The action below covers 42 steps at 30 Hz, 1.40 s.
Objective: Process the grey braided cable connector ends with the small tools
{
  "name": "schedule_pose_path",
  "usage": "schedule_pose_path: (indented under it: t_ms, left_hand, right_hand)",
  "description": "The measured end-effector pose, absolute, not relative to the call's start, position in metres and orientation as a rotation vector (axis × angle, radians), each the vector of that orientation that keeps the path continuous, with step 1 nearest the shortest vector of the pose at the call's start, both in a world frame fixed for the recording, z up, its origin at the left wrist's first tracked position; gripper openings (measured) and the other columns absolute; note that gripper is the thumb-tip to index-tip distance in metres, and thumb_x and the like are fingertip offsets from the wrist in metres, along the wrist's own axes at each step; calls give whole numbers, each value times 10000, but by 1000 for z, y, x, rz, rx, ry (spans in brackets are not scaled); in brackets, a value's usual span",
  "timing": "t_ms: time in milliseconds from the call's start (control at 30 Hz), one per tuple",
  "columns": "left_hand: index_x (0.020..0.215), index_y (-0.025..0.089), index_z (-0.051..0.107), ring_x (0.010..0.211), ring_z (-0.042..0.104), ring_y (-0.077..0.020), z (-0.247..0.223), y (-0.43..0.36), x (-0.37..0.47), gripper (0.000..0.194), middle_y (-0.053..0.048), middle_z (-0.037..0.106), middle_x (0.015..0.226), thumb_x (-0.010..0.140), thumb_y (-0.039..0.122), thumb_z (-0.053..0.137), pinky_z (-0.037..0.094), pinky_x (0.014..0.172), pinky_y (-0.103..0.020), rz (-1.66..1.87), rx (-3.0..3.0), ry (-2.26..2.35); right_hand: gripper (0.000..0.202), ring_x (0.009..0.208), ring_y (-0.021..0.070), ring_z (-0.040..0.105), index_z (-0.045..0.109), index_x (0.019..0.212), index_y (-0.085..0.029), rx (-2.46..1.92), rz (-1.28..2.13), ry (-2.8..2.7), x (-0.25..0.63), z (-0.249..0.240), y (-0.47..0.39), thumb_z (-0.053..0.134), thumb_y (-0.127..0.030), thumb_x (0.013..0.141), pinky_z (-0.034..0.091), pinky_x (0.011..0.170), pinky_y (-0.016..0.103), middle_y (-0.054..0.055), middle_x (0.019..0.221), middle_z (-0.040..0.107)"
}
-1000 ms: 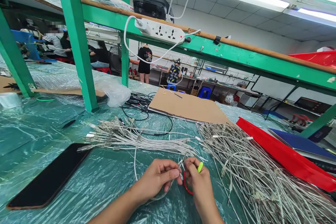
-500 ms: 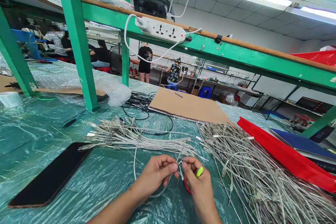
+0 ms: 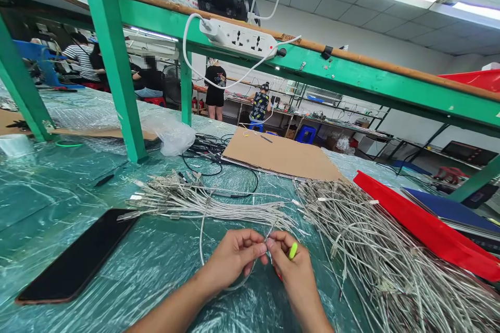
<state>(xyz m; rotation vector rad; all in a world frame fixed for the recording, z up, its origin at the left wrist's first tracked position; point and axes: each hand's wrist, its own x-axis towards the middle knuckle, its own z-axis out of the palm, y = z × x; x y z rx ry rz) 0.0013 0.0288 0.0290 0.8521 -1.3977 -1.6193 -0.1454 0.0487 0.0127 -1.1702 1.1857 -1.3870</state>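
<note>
My left hand (image 3: 238, 257) is closed, thumb and fingertips pinching the end of a pale grey cable (image 3: 202, 239). The cable loops out to the left and below that hand. Fingertip to fingertip with it, my right hand (image 3: 292, 265) is closed around a small tool (image 3: 292, 251) with a yellow-green handle end and a red part; its working end is hidden, so I cannot tell its kind. The right thumb and forefinger also meet at the cable end, where thin strands show. Just beyond my hands lies a tied bundle of pale cables (image 3: 219, 208).
A large heap of grey cables (image 3: 375, 250) lies to the right, beside a red tray (image 3: 422, 223). A black phone (image 3: 74, 260) is at the left. Cardboard (image 3: 285, 156) lies behind, under a green shelf frame (image 3: 351, 75) bearing a power strip (image 3: 242, 39). People work in the background.
My right hand has moved slightly left, closer to the left fingertips, and the tool's handle has tilted more upright. The left hand keeps its pinch.
</note>
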Motion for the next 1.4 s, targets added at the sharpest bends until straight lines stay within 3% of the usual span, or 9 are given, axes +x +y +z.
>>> schedule_pose_path:
  t_ms: [300, 500, 633, 767, 900, 1000, 1400]
  left_hand:
    - [837, 104, 657, 385, 412, -46, 26, 27, 1, 424, -34, 676, 658, 732, 509, 721, 336, 400, -183, -1622, 857, -1389]
    - [842, 111, 656, 394, 419, -49, 29, 25, 1, 389, -30, 678, 667, 747, 484, 715, 341, 412, -184, -1614, 886, -1342]
    - [867, 110, 654, 395, 416, -48, 29, 24, 1, 394, -28, 679, 667, 738, 476, 722, 337, 410, -179, -1599, 923, -1302]
    - [879, 116, 644, 400, 421, -49, 28, 24, 0, 370, -19, 676, 678, 749, 456, 714, 357, 417, -182, -1583, 925, -1294]
    - [887, 112, 643, 410, 421, -45, 28, 24, 0, 360, -13, 662, 685, 773, 448, 698, 360, 429, -183, -1572, 898, -1303]
    - [882, 114, 641, 422, 424, -46, 27, 24, 0, 340, -4, 648, 685, 789, 438, 689, 362, 435, -182, -1574, 869, -1305]
    - [849, 119, 621, 441, 421, -51, 31, 26, 1, 285, -7, 628, 708, 825, 401, 655, 378, 448, -183, -1586, 867, -1330]
  right_hand:
    - [369, 407, 53, 251, 650, 788, -155, -1122, -1381, 1160, -150, 16, 50, 715, -516, 749, 180, 376, 181, -68, 492, 424]
    - [327, 464, 99, 403, 687, 848, -156, -1112, -1501, 1183, -153, 24, 55, 593, -470, 838, 288, 435, 203, -28, 537, 510]
    - [503, 642, 170, 581, 703, 820, -146, -1063, -1606, 1155, -159, 26, 58, 388, -527, 910, 442, 614, 264, 48, 661, 643]
    - [703, 502, 155, 540, 669, 697, -148, -1061, -1568, 1207, -158, 26, 61, 248, -662, 925, 429, 536, 271, 34, 507, 584]
    - [372, 661, 170, 636, 677, 840, -165, -1328, -1624, 1235, -150, 31, 66, 510, -488, 918, 502, 630, 283, 51, 766, 708]
    - [185, 713, 161, 651, 660, 840, -185, -1485, -1576, 1261, -147, 34, 69, 571, -334, 905, 517, 689, 275, 26, 785, 709]
    - [147, 713, 139, 643, 669, 854, -197, -1523, -1573, 1194, -148, 33, 68, 551, -258, 915, 505, 682, 238, 9, 793, 708]
